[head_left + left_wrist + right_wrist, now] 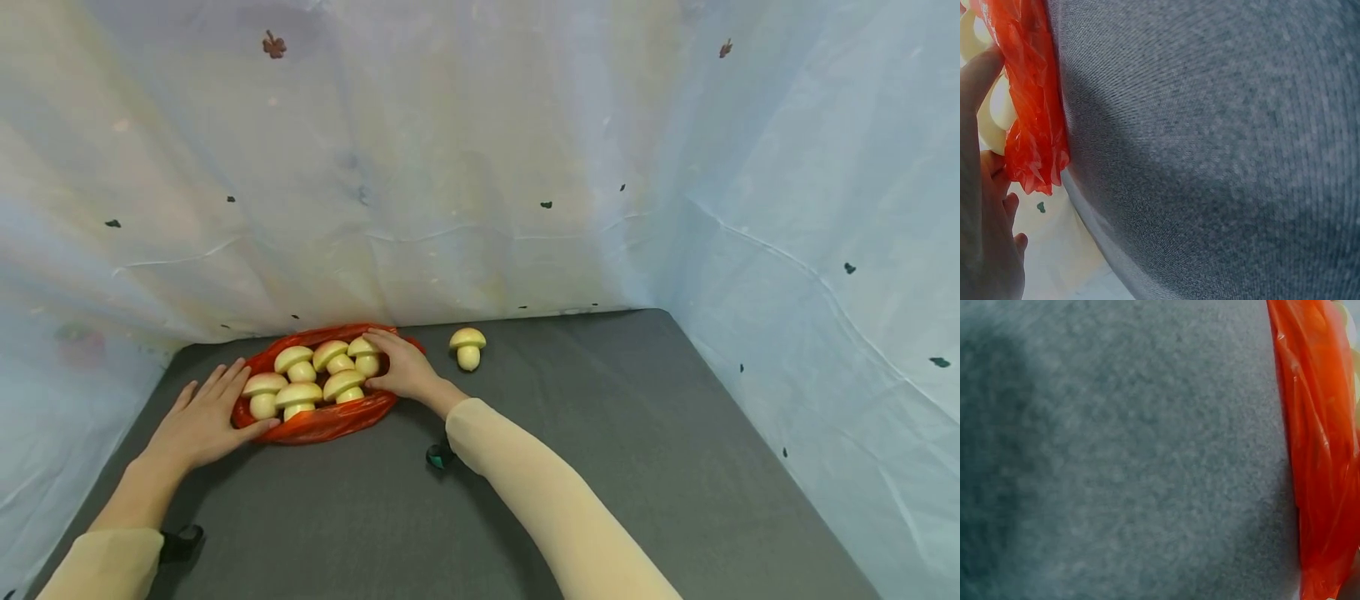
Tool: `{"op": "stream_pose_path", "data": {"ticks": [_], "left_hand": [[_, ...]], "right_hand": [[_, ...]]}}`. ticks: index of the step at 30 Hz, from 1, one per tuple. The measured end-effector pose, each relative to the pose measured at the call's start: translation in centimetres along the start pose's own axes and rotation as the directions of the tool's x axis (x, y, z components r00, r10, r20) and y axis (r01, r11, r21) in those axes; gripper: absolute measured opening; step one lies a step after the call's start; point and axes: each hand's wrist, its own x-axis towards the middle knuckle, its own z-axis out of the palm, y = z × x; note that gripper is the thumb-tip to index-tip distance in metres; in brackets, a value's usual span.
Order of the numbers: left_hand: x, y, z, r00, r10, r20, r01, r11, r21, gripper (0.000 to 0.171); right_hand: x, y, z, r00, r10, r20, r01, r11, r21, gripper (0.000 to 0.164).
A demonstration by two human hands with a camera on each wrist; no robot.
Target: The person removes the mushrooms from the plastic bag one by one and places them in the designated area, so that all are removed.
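The left hand (198, 425) lies spread at the near-left end of a red plastic bag (322, 427), its fingers straight and parted, its thumb reaching over the near edge, so it seems to steady that end rather than clamp on it; the right hand (405, 367) is at the opposite end, its fingertips at the far-right mushroom and its thumb near the one closest to the person on that side, though whether it grips either or only pushes I cannot tell; the right wrist view shows mostly the grey surface (1147, 456) and the bag's wall, and does not settle it. Between the two hands, six pale mushrooms (298, 394) sit in the bag in two rows of three, caps away from the person, stems towards; a loose mushroom (468, 337) is on the surface beyond the right hand and to its right, apart from the bag and touched by neither hand. The step in hand looks like settling the six within the bag; the next move, as I judge it, calls for the right hand to draw clear without dragging the plastic or tipping a neighbour, which would leave it free for the loose one.
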Motion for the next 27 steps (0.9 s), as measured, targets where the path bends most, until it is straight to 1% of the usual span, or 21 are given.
{"op": "stream_pose_path", "data": {"ticks": [4, 8, 14, 21, 27], "left_hand": [[0.0, 0.0, 0.0, 1.0, 0.005, -0.006, -0.005, 1.0, 0.005, 0.117], [0.0, 0.0, -0.1, 1.0, 0.012, -0.011, -0.012, 1.0, 0.006, 0.116], [-0.1, 0.0, -0.1, 1.0, 0.011, -0.019, -0.011, 1.0, 0.007, 0.116], [0.0, 0.0, 0.1, 1.0, 0.001, -0.015, -0.001, 1.0, 0.013, 0.117], [0.0, 0.0, 0.1, 1.0, 0.003, -0.018, -0.003, 1.0, 0.016, 0.117]], "right_hand": [[0.3, 0.2, 0.2, 1.0, 0.009, -0.01, -0.009, 1.0, 0.001, 0.086], [0.6, 0.4, 0.7, 0.999, 0.025, -0.04, -0.025, 1.0, -0.003, 0.087], [0.9, 0.5, 1.4, 0.996, 0.036, -0.082, -0.039, 0.999, -0.031, 0.081], [0.7, 0.4, 1.4, 0.995, 0.058, -0.083, -0.063, 0.996, -0.056, 0.076], [0.7, 0.5, 1.4, 0.996, 0.052, -0.075, -0.056, 0.997, -0.053, 0.075]]}}
